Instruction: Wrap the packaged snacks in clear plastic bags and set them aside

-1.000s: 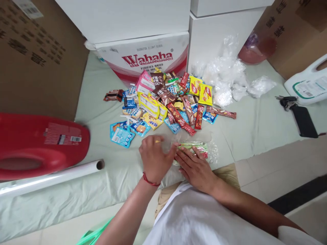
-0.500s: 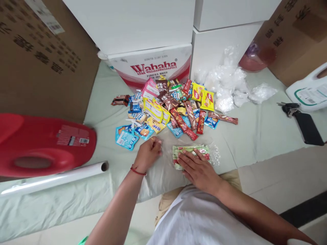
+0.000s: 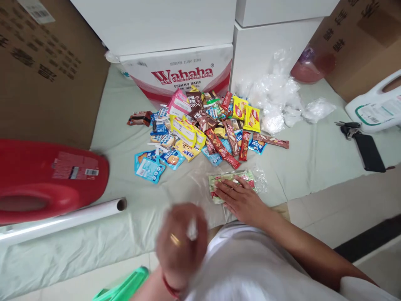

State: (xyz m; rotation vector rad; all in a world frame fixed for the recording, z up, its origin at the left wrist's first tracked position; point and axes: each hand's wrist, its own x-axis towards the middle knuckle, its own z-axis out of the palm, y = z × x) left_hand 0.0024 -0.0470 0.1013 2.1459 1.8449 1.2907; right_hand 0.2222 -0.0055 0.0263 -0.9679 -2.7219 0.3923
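My right hand (image 3: 239, 198) lies flat, fingers stretched, on the green snack packets (image 3: 216, 179) with red marks. A clear plastic bag (image 3: 260, 179) wraps around these packets, and its crinkled end sticks out to the right. My left hand (image 3: 181, 242) is raised close to the camera, blurred by motion, a ring on one finger. Its fingers curl closed, and something pale shows at the fingertips that I cannot make out. Behind the hands lies a pile of wrapped snacks: red bars (image 3: 222, 148), yellow packets (image 3: 251, 118), brown cocoa packets (image 3: 203, 119) and blue pouches (image 3: 150, 170).
A Wahaba-printed carton (image 3: 181, 75) stands behind the pile. Crumpled clear plastic bags (image 3: 275, 104) sit right of it. At left are a red jug (image 3: 78, 175) and a white roll (image 3: 78, 217). Keys, a black phone (image 3: 369, 152) and a white jug (image 3: 376, 108) are at right.
My left hand has lifted off the cloth and come back toward my body and up toward the camera. My right hand stays flat on the green packets. The view has shifted slightly.
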